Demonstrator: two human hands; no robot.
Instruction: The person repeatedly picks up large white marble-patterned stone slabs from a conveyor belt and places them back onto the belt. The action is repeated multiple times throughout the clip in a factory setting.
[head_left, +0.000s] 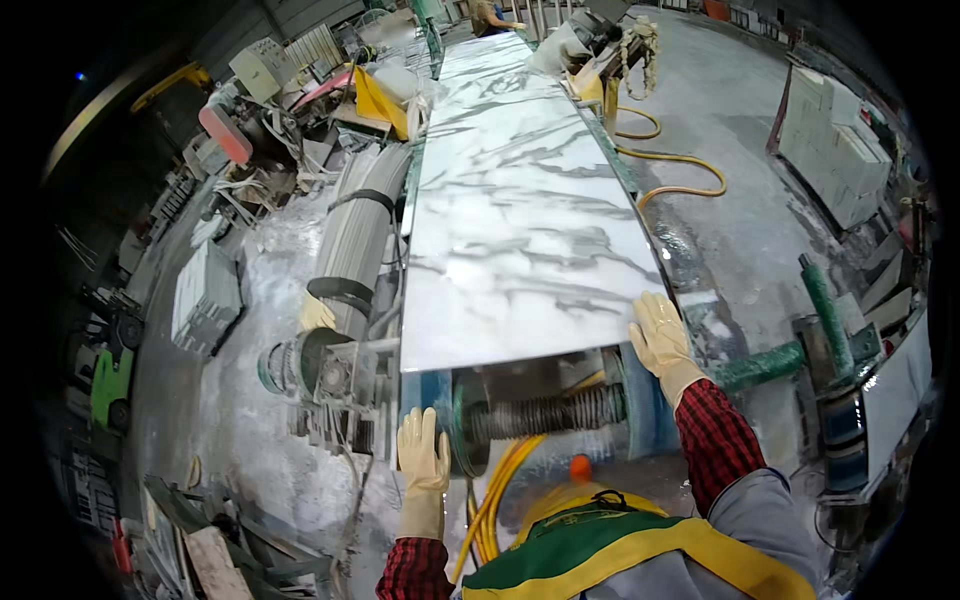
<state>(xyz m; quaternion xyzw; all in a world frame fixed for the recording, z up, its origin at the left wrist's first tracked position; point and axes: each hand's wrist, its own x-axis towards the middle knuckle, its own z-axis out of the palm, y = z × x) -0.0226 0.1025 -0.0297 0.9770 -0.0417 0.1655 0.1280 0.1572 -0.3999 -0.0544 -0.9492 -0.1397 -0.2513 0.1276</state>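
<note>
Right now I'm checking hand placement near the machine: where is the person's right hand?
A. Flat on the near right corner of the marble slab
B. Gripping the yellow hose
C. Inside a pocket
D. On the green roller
A: the gloved right hand lies open on the marble slab at its near right corner.

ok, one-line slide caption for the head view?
Gloved right hand rests on white veined slab; left hand hangs below its near edge.
</note>
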